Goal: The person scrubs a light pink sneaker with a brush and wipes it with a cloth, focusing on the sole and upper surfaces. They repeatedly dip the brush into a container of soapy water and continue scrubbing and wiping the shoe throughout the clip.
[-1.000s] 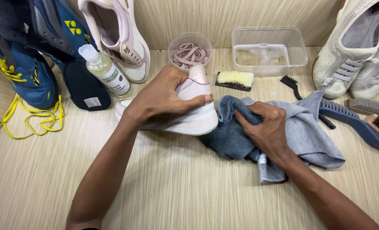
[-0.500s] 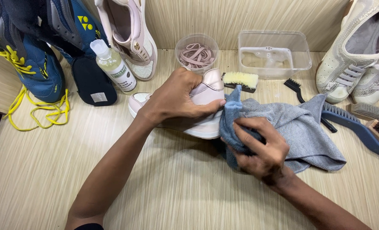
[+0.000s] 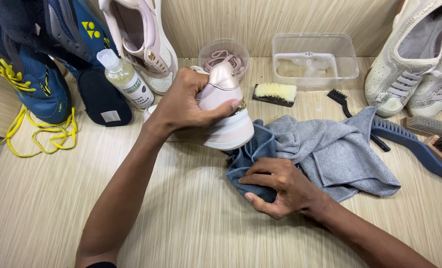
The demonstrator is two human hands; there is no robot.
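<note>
Head view: left hand [image 3: 188, 106] grips pink sneaker [image 3: 226, 116], heel rightward; right hand [image 3: 275, 186] clutches grey cloth [image 3: 325, 149].

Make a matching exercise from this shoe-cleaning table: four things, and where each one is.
Things:
1. pink shoe
2. grey cloth
3. spray bottle
4. pink laces

Places:
A. in the round clear tub
B. standing beside the blue shoe
C. gripped in the left hand
D. under the right hand

Pairs: 1-C, 2-D, 3-B, 4-A
</note>
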